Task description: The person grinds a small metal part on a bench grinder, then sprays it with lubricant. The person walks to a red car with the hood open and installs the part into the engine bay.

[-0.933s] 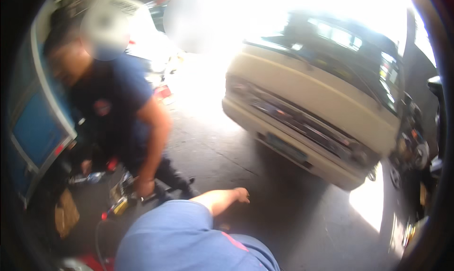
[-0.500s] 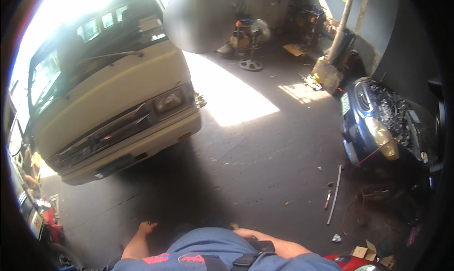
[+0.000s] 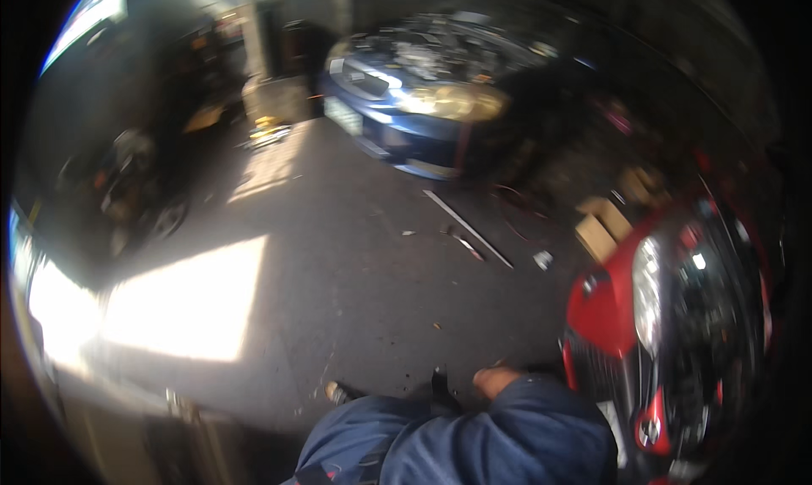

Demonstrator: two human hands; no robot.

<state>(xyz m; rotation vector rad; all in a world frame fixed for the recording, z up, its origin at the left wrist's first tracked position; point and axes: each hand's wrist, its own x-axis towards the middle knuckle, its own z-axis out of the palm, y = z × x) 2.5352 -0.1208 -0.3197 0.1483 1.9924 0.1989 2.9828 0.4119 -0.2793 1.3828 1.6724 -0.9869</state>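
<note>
My right hand (image 3: 492,383) shows at the lower middle beside my blue-clothed body, blurred and partly covered by the sleeve, so its grip cannot be made out. It is nearest the front of a red car (image 3: 600,320) with its engine bay exposed. A sandaled foot (image 3: 337,392) and a dark strap (image 3: 440,385) show below me. My left hand is not in view. On the floor ahead lie a long pale rod (image 3: 468,229), a shorter tool (image 3: 462,241) and a crumpled scrap (image 3: 543,259).
A blue car (image 3: 397,113) with open engine bay stands ahead. Cardboard boxes (image 3: 599,235) sit beside the red car. A concrete post base (image 3: 279,100), dark clutter (image 3: 135,189) and the van's bumper (image 3: 118,421) are at the left. Sunlit patches mark the floor.
The view has swung right: the van has slid to the lower left edge, the red car has come into view, and the co-worker seen earlier and my left hand are out of frame.
</note>
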